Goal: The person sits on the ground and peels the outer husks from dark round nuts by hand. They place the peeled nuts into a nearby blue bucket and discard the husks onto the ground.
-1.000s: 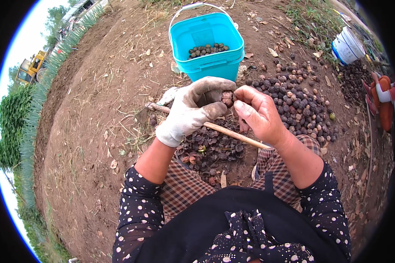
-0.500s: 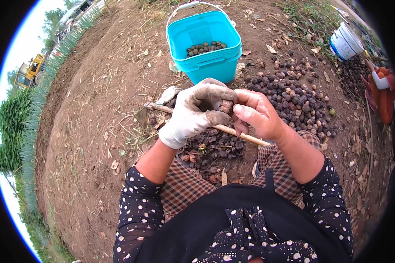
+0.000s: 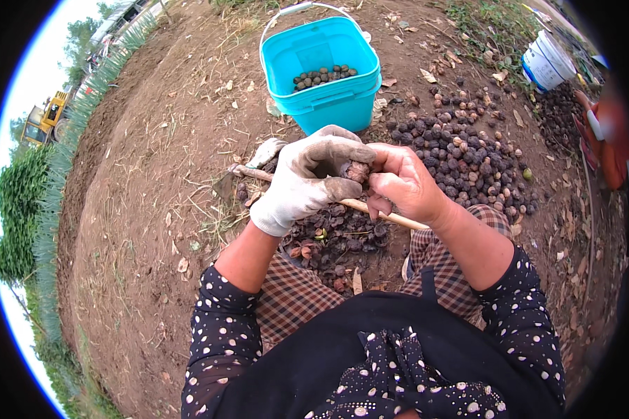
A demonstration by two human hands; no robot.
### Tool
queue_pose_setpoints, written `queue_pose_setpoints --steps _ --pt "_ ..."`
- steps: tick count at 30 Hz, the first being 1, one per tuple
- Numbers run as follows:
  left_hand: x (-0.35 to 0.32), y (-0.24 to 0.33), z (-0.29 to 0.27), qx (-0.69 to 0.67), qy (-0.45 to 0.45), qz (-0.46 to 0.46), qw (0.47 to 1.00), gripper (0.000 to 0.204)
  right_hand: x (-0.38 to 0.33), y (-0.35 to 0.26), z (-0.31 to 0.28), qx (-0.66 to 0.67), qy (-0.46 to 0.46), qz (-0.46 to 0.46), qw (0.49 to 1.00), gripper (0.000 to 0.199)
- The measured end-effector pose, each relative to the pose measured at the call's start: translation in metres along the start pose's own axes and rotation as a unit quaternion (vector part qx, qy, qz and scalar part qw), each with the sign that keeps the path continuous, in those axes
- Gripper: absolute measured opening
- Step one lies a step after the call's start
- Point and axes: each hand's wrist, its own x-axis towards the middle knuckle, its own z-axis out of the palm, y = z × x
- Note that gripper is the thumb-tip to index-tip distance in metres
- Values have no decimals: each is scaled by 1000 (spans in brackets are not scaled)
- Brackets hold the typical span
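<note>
In front of my chest, my left hand (image 3: 318, 174), in a soiled white work glove, grips a walnut (image 3: 357, 172) between thumb and fingers. Dark husk remnants cling to its shell. My bare right hand (image 3: 407, 185) is closed at the walnut's right side, thumb pressed toward the bent fingers; I cannot make out what is in the pinch. Below both hands lies a heap of dark husk pieces (image 3: 349, 237), crossed by a wooden stick (image 3: 391, 216). A turquoise bucket (image 3: 342, 112) with several walnuts (image 3: 325, 77) inside stands just beyond my hands.
A large pile of dark walnuts (image 3: 461, 160) spreads on the soil to the right. Behind it is a white bucket (image 3: 548, 63). Something orange-red (image 3: 613, 140) sits at the far right edge. A crumpled whitish thing (image 3: 267, 151) lies left of the turquoise bucket's front.
My right thumb has drawn back from the walnut's face and bent in toward the fingers. The left hand keeps its grip on the walnut, and the view has shifted slightly.
</note>
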Motion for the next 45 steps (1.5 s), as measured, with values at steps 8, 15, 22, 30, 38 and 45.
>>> queue_pose_setpoints --steps 8,15,22,30,38,45 --pt "1 -4 -2 -222 20 -85 971 53 2 3 -2 -94 86 -47 991 23" --pt "4 -7 1 -281 49 -42 957 59 7 5 -8 -252 148 -186 938 7" --pt "2 1 7 -108 85 -98 986 48 5 -2 -2 -295 146 -158 931 17" --pt "-1 -3 12 -106 92 -73 987 47 6 7 4 -393 163 -271 863 11" --pt "2 -7 4 -165 107 -75 978 44 3 0 0 -171 145 -125 966 14" --pt "1 -8 7 -117 107 -110 981 34 6 3 2 -392 156 -190 886 15"
